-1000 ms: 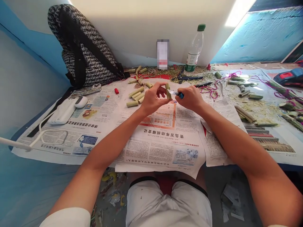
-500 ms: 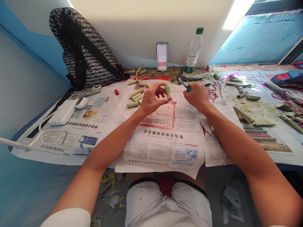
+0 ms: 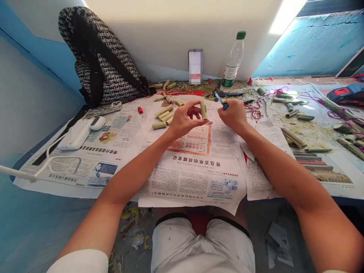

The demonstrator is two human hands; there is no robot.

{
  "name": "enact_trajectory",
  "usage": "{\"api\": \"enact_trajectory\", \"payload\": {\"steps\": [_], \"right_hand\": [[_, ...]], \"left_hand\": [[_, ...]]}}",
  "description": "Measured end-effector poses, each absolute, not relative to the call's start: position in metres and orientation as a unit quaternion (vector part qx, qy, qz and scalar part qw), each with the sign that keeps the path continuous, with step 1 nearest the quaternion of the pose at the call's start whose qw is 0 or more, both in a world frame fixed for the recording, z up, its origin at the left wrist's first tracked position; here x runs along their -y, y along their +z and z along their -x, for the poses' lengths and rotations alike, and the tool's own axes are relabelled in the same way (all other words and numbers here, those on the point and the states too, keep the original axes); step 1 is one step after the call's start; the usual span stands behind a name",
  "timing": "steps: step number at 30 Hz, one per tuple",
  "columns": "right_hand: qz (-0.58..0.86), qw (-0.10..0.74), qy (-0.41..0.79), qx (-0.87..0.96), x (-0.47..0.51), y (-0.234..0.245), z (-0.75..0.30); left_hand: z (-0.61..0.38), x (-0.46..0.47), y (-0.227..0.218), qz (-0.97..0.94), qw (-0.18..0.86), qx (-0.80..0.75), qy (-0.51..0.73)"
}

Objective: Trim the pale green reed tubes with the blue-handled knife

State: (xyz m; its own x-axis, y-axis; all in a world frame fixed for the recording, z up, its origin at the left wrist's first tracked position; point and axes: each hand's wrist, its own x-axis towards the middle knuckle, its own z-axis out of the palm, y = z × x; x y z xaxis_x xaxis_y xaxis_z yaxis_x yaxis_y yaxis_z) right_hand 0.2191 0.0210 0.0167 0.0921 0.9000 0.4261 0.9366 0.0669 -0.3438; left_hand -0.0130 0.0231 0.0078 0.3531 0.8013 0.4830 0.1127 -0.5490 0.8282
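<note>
Between the fingertips and thumb of my left hand (image 3: 186, 116) stands a short green bamboo piece (image 3: 204, 110), nearly upright above the newspaper (image 3: 196, 178). My right hand (image 3: 234, 115) is wrapped round the blue handle of a utility knife (image 3: 221, 101); its blade points up and to the left, a small gap away from the bamboo piece. Most of the handle is hidden in the fist. Several cut bamboo pieces (image 3: 163, 112) lie on the paper just left of my left hand.
At the back stand a phone (image 3: 195, 67) and a green-capped bottle (image 3: 233, 62). A patterned backpack (image 3: 99, 60) leans at the left, near a white power bank (image 3: 74, 134). More bamboo (image 3: 294, 137), shavings and purple string (image 3: 257, 108) spread over the right side.
My right hand has shifted slightly left with the knife, and the blade has tilted more upright. The bamboo piece in my left hand has moved a little to the right.
</note>
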Motion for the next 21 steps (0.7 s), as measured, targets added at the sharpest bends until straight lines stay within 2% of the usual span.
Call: {"api": "enact_trajectory", "payload": {"steps": [3, 7, 14, 21], "right_hand": [[0.697, 0.304, -0.034, 0.649, -0.025, 0.018, -0.229], [0.660, 0.290, -0.038, 0.692, -0.017, 0.020, -0.217], [0.573, 0.228, -0.008, 0.787, -0.003, 0.021, -0.198], [0.571, 0.200, -0.025, 0.796, -0.003, 0.019, -0.201]], "left_hand": [[0.013, -0.025, 0.007, -0.721, 0.392, -0.304, 0.483], [0.013, -0.027, 0.006, -0.715, 0.402, -0.309, 0.481], [0.015, -0.030, 0.005, -0.742, 0.342, -0.309, 0.487], [0.015, -0.026, 0.007, -0.758, 0.327, -0.308, 0.473]]}}
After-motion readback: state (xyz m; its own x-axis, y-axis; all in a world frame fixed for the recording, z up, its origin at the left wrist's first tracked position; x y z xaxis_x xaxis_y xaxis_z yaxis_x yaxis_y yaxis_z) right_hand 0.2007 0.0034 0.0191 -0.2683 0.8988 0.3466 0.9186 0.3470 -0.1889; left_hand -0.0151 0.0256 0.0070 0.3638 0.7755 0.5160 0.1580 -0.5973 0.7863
